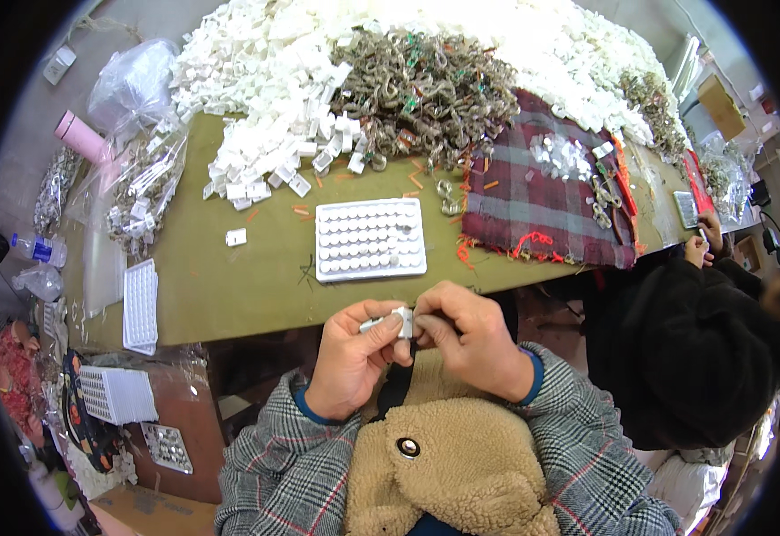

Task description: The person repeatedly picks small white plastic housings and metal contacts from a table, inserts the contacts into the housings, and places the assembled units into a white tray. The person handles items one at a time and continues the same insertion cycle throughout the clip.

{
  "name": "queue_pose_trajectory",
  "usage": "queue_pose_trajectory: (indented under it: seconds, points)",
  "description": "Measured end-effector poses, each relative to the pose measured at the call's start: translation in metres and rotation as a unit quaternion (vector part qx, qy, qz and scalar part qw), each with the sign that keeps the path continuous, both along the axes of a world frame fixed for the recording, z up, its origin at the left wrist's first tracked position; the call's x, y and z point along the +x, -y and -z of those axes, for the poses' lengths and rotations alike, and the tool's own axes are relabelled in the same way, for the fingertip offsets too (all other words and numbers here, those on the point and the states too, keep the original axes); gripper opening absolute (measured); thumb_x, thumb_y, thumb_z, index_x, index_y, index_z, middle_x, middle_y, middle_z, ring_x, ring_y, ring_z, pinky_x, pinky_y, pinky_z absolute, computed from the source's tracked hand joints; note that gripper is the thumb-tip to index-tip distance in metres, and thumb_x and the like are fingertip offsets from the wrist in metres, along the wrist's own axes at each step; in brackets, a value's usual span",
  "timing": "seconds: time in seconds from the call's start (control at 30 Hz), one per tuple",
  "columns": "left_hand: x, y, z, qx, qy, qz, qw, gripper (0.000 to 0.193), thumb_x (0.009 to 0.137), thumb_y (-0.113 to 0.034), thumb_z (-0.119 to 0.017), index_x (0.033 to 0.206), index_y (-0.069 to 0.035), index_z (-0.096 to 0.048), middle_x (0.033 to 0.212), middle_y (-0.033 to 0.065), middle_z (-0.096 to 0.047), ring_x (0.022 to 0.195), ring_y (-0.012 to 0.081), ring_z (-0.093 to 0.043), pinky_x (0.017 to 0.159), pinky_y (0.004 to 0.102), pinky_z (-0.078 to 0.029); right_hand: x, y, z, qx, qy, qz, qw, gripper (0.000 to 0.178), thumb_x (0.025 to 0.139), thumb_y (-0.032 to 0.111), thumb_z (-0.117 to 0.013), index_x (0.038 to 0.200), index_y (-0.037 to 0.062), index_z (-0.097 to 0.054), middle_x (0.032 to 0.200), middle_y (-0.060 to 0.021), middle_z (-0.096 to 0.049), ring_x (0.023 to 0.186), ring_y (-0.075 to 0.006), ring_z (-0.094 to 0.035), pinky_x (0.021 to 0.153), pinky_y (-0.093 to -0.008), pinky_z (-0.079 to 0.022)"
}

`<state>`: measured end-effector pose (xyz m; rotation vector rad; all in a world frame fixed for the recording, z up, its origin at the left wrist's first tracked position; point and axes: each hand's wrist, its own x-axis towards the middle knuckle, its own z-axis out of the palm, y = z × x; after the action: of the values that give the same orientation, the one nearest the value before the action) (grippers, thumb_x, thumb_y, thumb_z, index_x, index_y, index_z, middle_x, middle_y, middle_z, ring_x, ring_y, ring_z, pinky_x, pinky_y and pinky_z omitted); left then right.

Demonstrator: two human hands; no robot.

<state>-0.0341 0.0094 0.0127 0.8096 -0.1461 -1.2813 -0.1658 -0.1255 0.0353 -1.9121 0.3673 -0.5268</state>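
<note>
In front of my chest, just off the table's near edge, my left hand point(347, 359) grips a small white plastic housing point(405, 323) between thumb and fingers. At the housing's right end my right hand point(478, 341) is closed in a pinch; whatever lies between those fingertips is hidden. Beyond my hands lies a white tray point(374, 276) with rows of small round white pieces in it. A single white housing point(235, 237) rests on the table left of the tray.
White housings point(265, 147) heap across the back of the green table point(269, 308), around a pile of coiled cables point(426, 89). Plaid cloth point(533, 210) covers the right part. Stacked trays point(141, 308) lie at the left edge. At far right a co-worker in black point(694, 348) handles small parts.
</note>
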Motion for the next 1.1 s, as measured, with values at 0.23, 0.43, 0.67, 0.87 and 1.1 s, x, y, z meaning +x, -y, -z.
queue_pose_trajectory:
  seconds: [0.23,0.43,0.67,0.87,1.1]
  points:
    - [0.011,-0.001,0.003,-0.002,-0.026,-0.021,0.999,0.023,0.1,-0.008,-0.06,0.118,0.004,-0.06,0.094,0.0124,-0.069,0.075,0.0172,-0.068,0.065,0.0293,-0.06,0.027,0.017,0.001,-0.112,0.054,-0.028,0.992,0.01,0.082,-0.005,-0.069,0.091,-0.0021,-0.067,0.082,-0.0133,-0.065,0.073,-0.0241,-0.065,0.064,-0.0329,-0.052]
    - [0.023,-0.004,0.006,-0.075,-0.112,0.039,0.99,0.022,0.102,-0.013,-0.056,0.12,0.001,-0.057,0.1,0.0123,-0.065,0.079,0.0177,-0.067,0.061,0.0274,-0.06,0.068,0.103,-0.003,-0.263,-0.072,0.171,0.947,0.011,0.084,0.011,-0.071,0.087,-0.0004,-0.071,0.082,-0.0151,-0.065,0.073,-0.0313,-0.065,0.066,-0.0392,-0.051]
    - [0.025,-0.004,0.008,-0.026,-0.092,0.081,0.992,0.016,0.097,-0.008,-0.062,0.109,0.002,-0.062,0.087,0.011,-0.065,0.073,0.0199,-0.069,0.055,0.0269,-0.061,0.105,0.113,0.021,-0.366,-0.14,0.254,0.884,0.019,0.084,0.02,-0.072,0.082,0.0011,-0.068,0.085,-0.0164,-0.065,0.079,-0.0351,-0.065,0.069,-0.0437,-0.052]
    - [0.027,-0.009,0.001,-0.005,-0.103,0.074,0.992,0.012,0.097,-0.01,-0.06,0.102,0.001,-0.063,0.089,0.0121,-0.066,0.071,0.0205,-0.069,0.051,0.0271,-0.057,0.069,0.131,0.03,-0.073,-0.078,0.245,0.964,0.016,0.089,0.011,-0.07,0.088,-0.0048,-0.067,0.07,-0.0047,-0.063,0.062,-0.012,-0.059,0.058,-0.0291,-0.046]
    - [0.024,0.0,-0.008,0.003,-0.06,0.082,0.995,0.022,0.1,-0.017,-0.062,0.082,-0.007,-0.053,0.082,0.0045,-0.059,0.067,0.0139,-0.061,0.047,0.0232,-0.046,0.051,0.14,-0.013,0.057,0.001,0.2,0.978,0.019,0.092,0.012,-0.067,0.083,-0.0054,-0.066,0.067,-0.0016,-0.062,0.062,-0.0073,-0.053,0.056,-0.0261,-0.042]
